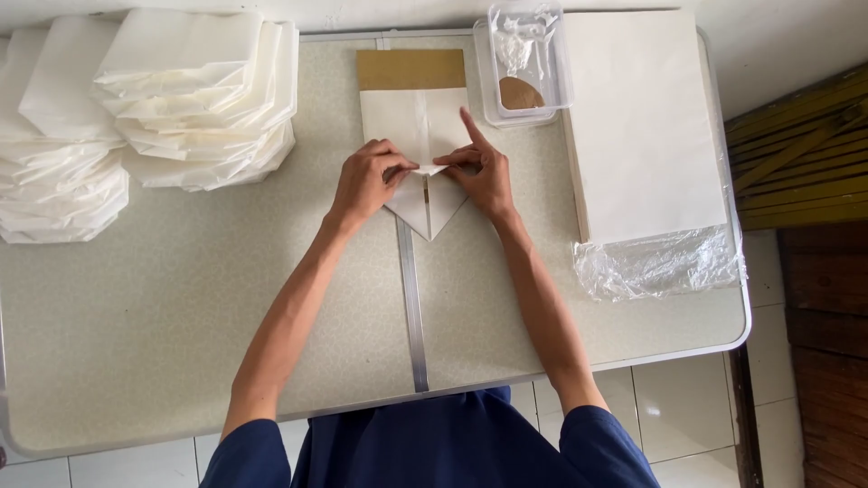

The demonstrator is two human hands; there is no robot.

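Head view: the person's two hands meet at the middle of a speckled pale table (181, 298), over its central metal seam. The left hand (366, 181) and the right hand (484, 176) each pinch a small folded flap on a white paper sheet (411, 117), so both grips are closed on that paper; the right index finger is lifted and points away from the person. The sheet lies flat, its near end folded to a point, its far end overlapping a brown cardboard rectangle (410, 69). Just right of the cardboard stands a clear plastic box (524, 59) holding white scraps and a brown oval piece. Further right lies a thick stack of flat white sheets (637, 126), its near end resting on loose clear plastic wrap (655, 267). At the far left, two heaps of folded white paper pieces (194, 99) stand side by side.
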